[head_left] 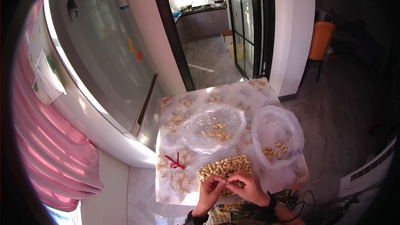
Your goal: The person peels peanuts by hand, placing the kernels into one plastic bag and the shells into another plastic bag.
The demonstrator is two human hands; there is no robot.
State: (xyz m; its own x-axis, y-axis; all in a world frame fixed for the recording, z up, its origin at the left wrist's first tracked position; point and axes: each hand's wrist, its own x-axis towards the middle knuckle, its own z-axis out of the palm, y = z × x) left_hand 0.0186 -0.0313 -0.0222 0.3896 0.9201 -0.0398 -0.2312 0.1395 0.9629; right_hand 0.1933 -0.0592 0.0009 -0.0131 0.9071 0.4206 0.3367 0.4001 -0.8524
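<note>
My left hand (pixel 212 191) and my right hand (pixel 249 188) meet at the fingertips over a heap of unshelled peanuts (pixel 221 167). Both are closed in a pinch on one small pale peanut (pixel 227 181), mostly hidden by the fingers. The heap lies in a shallow clear tray (pixel 202 158) near the table's front edge, partly covered by my hands. Beyond it an open clear plastic bag (pixel 193 131) holds several peanuts. To the right, a second open plastic bag (pixel 275 121) has more peanuts at its bottom.
A red ribbon (pixel 175 162) lies on the flowered tablecloth (pixel 171 183), left of the tray. The grey refrigerator (pixel 100 54) stands close on the left, beside a pink curtain (pixel 54 141). Behind the table a glass door (pixel 246 29) opens to a kitchen. An orange chair (pixel 321 39) is back right.
</note>
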